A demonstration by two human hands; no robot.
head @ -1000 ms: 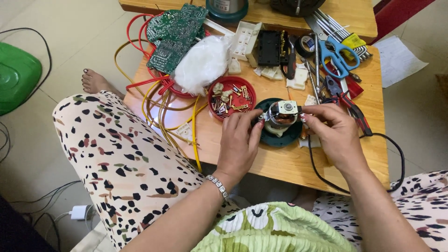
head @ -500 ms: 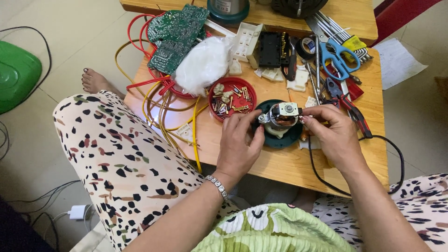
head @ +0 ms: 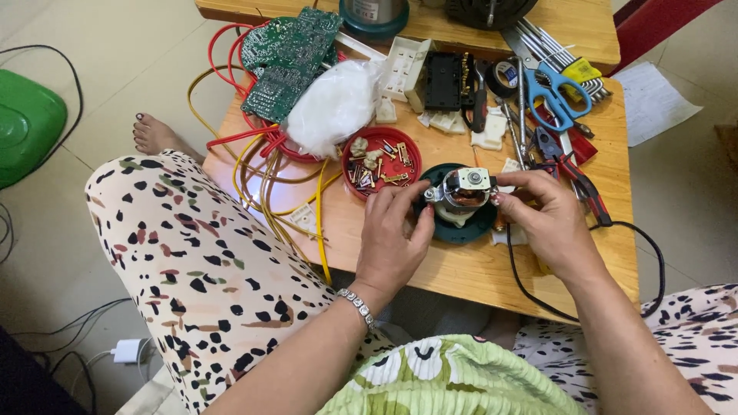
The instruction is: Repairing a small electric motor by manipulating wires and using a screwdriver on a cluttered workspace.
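Head view, left to right: a green lidded object [head: 27, 127] lies on the floor at the far left, and a bare foot [head: 154, 134] rests beside the wooden bench [head: 461, 269]. On the bench's left end, red and yellow wires [head: 265, 173] loop under a green circuit board [head: 288, 58], with a white plastic bag [head: 334, 107] bunched against it. A round red lid [head: 382, 161] just right of the bag holds small screws and brass bits. The left hand [head: 392, 234], a beaded bracelet [head: 357, 306] at its wrist, has its fingers [head: 400, 198] pinched on the near-left end of a small electric motor [head: 463, 190]. The motor sits near the bench's front edge, held just above or perhaps resting on a dark green round base [head: 461, 227]; contact is hard to judge from here. It looks like a boxy bright-metal frame with copper windings showing at the middle, a white plastic part beneath, and a round bearing on its top face. The right hand [head: 546, 223] grips the motor's right side, fingers [head: 516, 183] closed on the frame. Behind it lie blue-handled scissors [head: 555, 92], pliers [head: 569, 165] and black tape [head: 503, 75]. A black cable [head: 653, 253] curls off the right edge
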